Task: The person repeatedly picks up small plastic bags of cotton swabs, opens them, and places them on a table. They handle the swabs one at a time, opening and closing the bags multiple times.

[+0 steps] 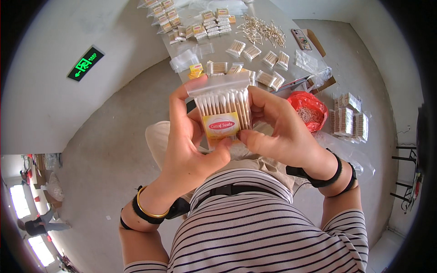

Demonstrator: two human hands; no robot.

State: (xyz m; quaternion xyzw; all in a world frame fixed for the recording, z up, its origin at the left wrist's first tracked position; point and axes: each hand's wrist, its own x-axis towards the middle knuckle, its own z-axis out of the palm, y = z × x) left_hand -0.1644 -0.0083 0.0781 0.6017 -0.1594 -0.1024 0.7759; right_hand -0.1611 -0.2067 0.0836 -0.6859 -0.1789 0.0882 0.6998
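Held upright between both hands is a clear zip bag of cotton swabs (223, 101), with white tips upward and a yellow and white card with a red oval in front. My left hand (184, 141) is closed on the bag's left side, its thumb across the lower front near the card. On the other side my right hand (284, 129) grips the right edge, thumb against the lower right corner. The bag's flat top strip stands above the swabs. Behind it, partly hidden, are bundled swabs (217, 68) and small yellow cards (195, 69) on the grey table (277, 16).
Loose swabs (261, 31) lie heaped at the table's far side, beside stacked labelled packs (209, 22). Clear bags (184, 60) lie at the left edge, a phone (301, 39) at the right. A red plastic bag (308, 107) and swab bundles (348, 119) are at right. Another person (41, 224) is far left.
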